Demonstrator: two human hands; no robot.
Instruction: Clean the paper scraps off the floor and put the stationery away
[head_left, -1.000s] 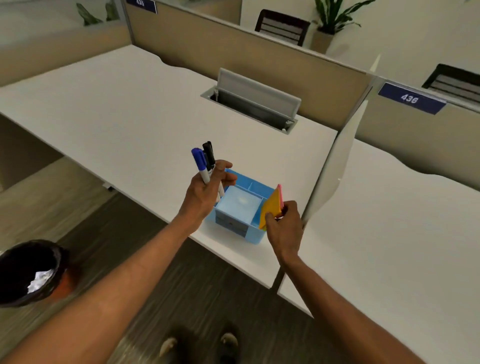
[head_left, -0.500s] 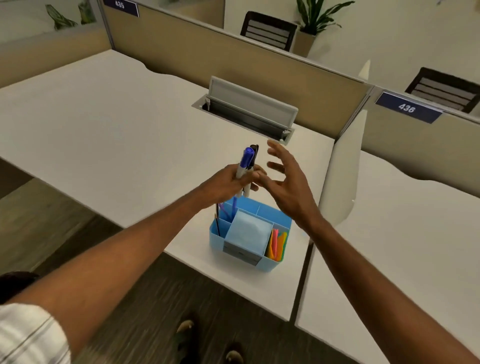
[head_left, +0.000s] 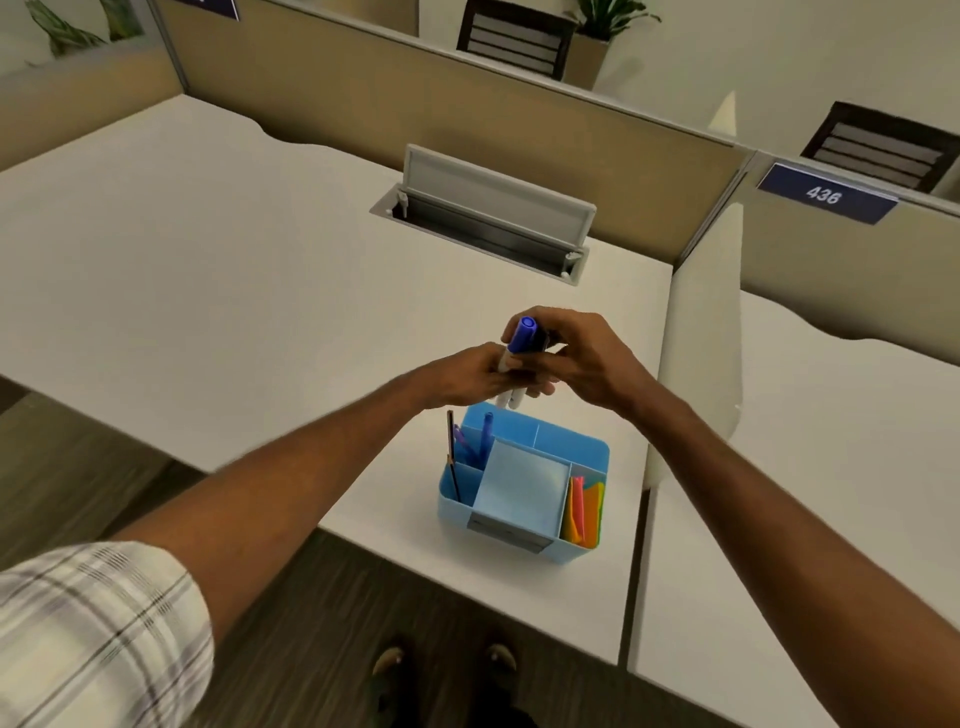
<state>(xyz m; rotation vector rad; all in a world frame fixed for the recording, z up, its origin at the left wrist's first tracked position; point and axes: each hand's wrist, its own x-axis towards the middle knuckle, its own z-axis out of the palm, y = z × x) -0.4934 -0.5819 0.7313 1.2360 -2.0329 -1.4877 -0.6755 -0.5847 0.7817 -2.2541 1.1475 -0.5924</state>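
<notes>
While the white desk (head_left: 208, 270) fills most of the view, a tan partition (head_left: 467, 104) runs along its far edge, and a white panel (head_left: 701, 338) stands between it and a second desk (head_left: 831, 467) on the right. Dark wood-grain floor (head_left: 104, 457) shows below the near edge, and a plaid sleeve (head_left: 93, 623) sits at the lower left corner. A cable tray (head_left: 483, 228) is set into the desk near the partition, its lid tilted up. A blue sign (head_left: 826, 193) on the right partition reads 436.

A blue organizer (head_left: 550, 434) stands at the near right corner of the desk, just beside the panel. Its middle bay holds a pale blue pad (head_left: 519, 488).

Both hands meet just above the organizer's back edge. The left grip (head_left: 467, 374) is curled round the white barrels of two markers (head_left: 521, 340), which stand nearly upright with caps up and ends hanging clear over the back left bay. The right grip (head_left: 582, 358) curls over the cap ends, fingers behind and thumb in front. One cap is blue; the other is mostly hidden.

Orange, pink and yellow notes (head_left: 584, 506) stand on edge in the right bay. Blue pens (head_left: 480, 441) lean in the back left bay. A thin pencil (head_left: 453, 457) stands in the front left bay.
</notes>
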